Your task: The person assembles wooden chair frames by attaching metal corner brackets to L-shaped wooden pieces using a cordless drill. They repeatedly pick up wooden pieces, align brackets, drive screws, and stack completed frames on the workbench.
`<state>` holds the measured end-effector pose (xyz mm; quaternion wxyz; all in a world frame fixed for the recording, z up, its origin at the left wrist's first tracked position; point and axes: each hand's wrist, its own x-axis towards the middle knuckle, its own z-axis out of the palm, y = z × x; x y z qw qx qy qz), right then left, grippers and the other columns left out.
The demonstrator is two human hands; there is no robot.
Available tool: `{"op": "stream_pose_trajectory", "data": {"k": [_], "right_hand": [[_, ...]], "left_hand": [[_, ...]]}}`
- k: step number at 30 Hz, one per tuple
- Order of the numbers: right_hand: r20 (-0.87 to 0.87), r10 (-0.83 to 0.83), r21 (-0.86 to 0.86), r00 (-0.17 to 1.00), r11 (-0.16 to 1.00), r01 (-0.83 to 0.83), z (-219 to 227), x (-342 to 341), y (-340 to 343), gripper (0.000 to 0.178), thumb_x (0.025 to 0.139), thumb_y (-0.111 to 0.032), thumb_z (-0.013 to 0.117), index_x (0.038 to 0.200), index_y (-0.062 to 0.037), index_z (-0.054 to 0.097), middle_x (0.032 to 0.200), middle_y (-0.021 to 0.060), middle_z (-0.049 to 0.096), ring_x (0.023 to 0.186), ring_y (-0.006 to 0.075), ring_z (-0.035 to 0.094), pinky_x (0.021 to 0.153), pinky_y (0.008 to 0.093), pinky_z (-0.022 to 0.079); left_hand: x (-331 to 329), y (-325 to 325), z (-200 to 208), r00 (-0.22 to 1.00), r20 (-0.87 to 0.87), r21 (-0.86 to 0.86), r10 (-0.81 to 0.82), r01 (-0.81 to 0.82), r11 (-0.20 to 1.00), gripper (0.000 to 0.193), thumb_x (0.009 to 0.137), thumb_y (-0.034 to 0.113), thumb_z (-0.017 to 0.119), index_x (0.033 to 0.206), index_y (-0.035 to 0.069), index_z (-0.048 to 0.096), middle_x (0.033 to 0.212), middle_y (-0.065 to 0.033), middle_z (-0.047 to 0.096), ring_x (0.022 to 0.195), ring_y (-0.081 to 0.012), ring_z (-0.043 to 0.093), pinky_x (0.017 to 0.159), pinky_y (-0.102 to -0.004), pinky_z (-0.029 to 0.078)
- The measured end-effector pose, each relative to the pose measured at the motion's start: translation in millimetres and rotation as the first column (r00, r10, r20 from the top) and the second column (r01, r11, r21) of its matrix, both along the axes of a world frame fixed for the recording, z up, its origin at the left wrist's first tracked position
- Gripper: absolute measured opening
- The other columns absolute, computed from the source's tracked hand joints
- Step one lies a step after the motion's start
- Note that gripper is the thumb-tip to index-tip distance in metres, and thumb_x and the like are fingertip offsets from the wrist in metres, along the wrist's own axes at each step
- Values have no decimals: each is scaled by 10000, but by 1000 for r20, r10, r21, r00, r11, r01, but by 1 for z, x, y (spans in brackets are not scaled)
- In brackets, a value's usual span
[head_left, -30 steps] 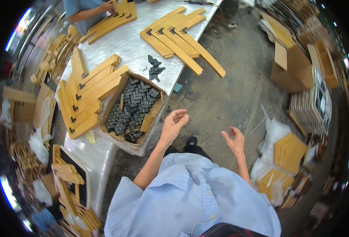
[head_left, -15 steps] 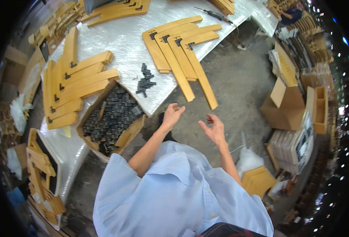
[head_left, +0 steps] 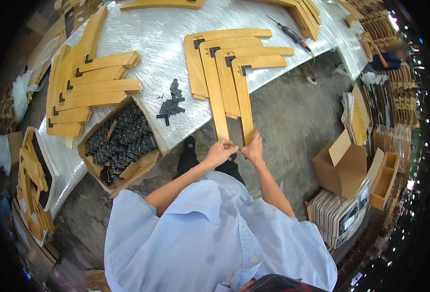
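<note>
The rightmost wooden L-piece [head_left: 244, 100] overlaps three others [head_left: 217, 92] on the wrapped tabletop [head_left: 156, 44], its end past the edge, grasped by the right hand's [head_left: 254, 150] fingers. The left hand [head_left: 220, 153] meets a neighbouring end, its grip unclear. Leftward lie loose black brackets [head_left: 171, 107], then a bracket-filled carton [head_left: 136, 170].

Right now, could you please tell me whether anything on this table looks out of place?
Only the loose heap of black brackets stands out: it lies scattered on the wrapped table, outside the cardboard box holding many similar dark pieces. The L-shaped wooden frames look undamaged.
</note>
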<state>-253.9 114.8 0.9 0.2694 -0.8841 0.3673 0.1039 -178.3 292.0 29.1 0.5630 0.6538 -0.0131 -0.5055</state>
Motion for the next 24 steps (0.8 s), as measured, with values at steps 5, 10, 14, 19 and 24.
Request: {"op": "stream_pose_trajectory", "data": {"k": [5, 10, 14, 19, 24], "right_hand": [[-83, -29, 348, 996, 936, 56, -11, 18, -36, 1003, 641, -286, 873, 1422, 47, 339, 1283, 283, 569, 1204, 373, 573, 1003, 428, 472], [-39, 235, 637, 971, 754, -157, -17, 18, -104, 515, 804, -211, 729, 1240, 27, 593, 1174, 174, 672, 1056, 265, 655, 903, 356, 517], [202, 519, 206, 830, 806, -554, 14, 94, -202, 472, 775, -239, 689, 1178, 6, 659, 1235, 224, 639, 1143, 359, 621, 981, 431, 496], [308, 698, -489, 647, 699, -522, 5, 259, -360, 634, 724, -38, 674, 1329, -37, 486, 1195, 219, 587, 1073, 433, 583, 904, 491, 500], [-200, 887, -581, 416, 234, -779, -5, 346, -437, 764, 696, -95, 741, 1390, -106, 423, 1202, 156, 568, 1159, 350, 566, 869, 469, 515]], "left_hand": [[-31, -50, -42, 985, 171, 258, 4, -49, 965, 960, 808, 466, 755, 1458, -87, 316, 1414, -267, 484, 1244, -313, 559, 1031, -383, 460], [-45, -107, -43, 930, -52, 239, 363, -341, 909, 1142, 709, 597, 787, 1447, -122, 293, 1340, -285, 541, 1249, -338, 558, 1028, -387, 454], [-56, -149, -47, 877, 260, 434, 403, -479, 763, 994, 699, 517, 822, 1372, -82, 403, 1223, -264, 619, 1124, -355, 628, 957, -411, 493], [-47, -192, -19, 853, 376, 664, 362, -520, 537, 658, 703, 339, 799, 1203, -8, 549, 1021, -260, 686, 990, -418, 662, 879, -460, 515], [-66, -177, 28, 842, 376, 681, 387, -534, 500, 471, 660, 238, 764, 1038, -9, 628, 928, -255, 693, 940, -418, 670, 848, -458, 521]]}}
